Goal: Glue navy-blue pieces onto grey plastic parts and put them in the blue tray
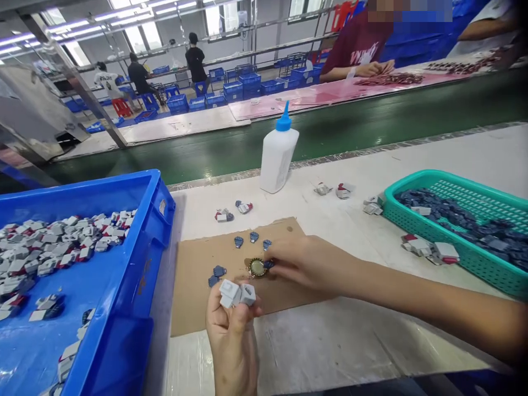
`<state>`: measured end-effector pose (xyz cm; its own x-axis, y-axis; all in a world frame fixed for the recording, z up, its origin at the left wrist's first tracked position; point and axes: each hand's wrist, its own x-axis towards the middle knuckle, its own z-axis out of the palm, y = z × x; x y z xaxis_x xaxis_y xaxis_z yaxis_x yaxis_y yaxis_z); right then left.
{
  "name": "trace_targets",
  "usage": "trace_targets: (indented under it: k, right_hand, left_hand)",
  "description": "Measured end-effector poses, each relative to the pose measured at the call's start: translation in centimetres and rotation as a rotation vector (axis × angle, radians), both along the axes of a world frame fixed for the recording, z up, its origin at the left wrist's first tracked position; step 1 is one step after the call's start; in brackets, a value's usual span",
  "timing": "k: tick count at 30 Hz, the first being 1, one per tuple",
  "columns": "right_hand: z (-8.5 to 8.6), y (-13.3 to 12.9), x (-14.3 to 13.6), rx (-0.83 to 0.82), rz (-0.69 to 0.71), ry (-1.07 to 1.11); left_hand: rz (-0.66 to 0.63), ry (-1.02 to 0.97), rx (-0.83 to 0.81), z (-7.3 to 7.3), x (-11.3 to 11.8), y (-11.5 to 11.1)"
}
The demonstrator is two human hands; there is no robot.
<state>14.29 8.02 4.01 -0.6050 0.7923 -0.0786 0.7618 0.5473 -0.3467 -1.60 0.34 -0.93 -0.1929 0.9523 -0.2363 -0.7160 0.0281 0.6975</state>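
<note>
My left hand [233, 335] is closed around a light grey blocky plastic piece [231, 293], lifted above the near edge of a cardboard sheet [193, 308]. My right hand [297, 261] pinches a small dark blue piece [268, 264] beside a round bottle cap [258, 268] with pale contents. The piece is at the cap's rim; whether it touches cannot be made out. Several more dark blue shell-shaped pieces [254, 236] lie on the cardboard, some at its far side and others just beyond my left hand.
At left stands a blue bin [140, 242] of grey and red pieces. A white bottle with a blue nozzle [280, 157] stands behind the cardboard. At right, a green basket [396, 212] holds dark blue pieces, with grey-red assemblies [429, 250] beside it. Co-workers sit across the green conveyor [198, 157].
</note>
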Motion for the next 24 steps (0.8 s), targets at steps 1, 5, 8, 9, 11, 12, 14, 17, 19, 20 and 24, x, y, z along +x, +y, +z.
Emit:
trace_targets:
  k: [1,5,8,9,11,12,14,17,19,20,24]
  right_hand:
    - [0.0,0.2,-0.5,0.008,0.020,-0.024]
    - [0.0,1.0,-1.8,0.064,0.086,-0.192]
    - [0.2,1.1,-2.2,0.103,0.117,-0.244]
    - [0.3,1.1,-2.4,0.120,0.134,-0.253]
    - [0.4,1.1,-2.9,0.166,0.195,-0.282]
    - [0.5,1.1,-3.1,0.196,0.225,-0.316]
    - [0.7,1.1,-3.6,0.251,0.269,-0.412]
    - [0.9,1.1,-4.3,0.271,0.319,-0.517]
    - [0.9,1.2,-4.6,0.265,0.344,-0.519]
    - [0.8,1.2,-4.7,0.272,0.341,-0.511]
    - [0.8,1.3,-4.1,0.243,0.277,-0.465]
  left_hand:
    - [-0.005,-0.007,0.015,0.2,0.0,-0.1]
    - [-0.030,-0.032,-0.020,1.3,0.5,-0.2]
    - [-0.038,-0.078,-0.035,1.4,0.5,-0.1]
    - [-0.035,-0.100,-0.031,1.3,0.3,-0.1]
    - [-0.034,-0.147,-0.017,0.9,0.0,0.1]
    - [-0.036,-0.169,-0.010,0.7,-0.1,0.1]
    - [-0.041,-0.195,-0.002,0.3,-0.3,0.2]
    - [-0.055,-0.199,0.009,0.0,-0.3,0.2]
    - [-0.048,-0.183,0.005,0.0,-0.2,0.1]
    - [-0.042,-0.171,-0.005,-0.1,-0.1,0.1]
    - [-0.043,-0.123,-0.038,-0.3,-0.2,0.2]
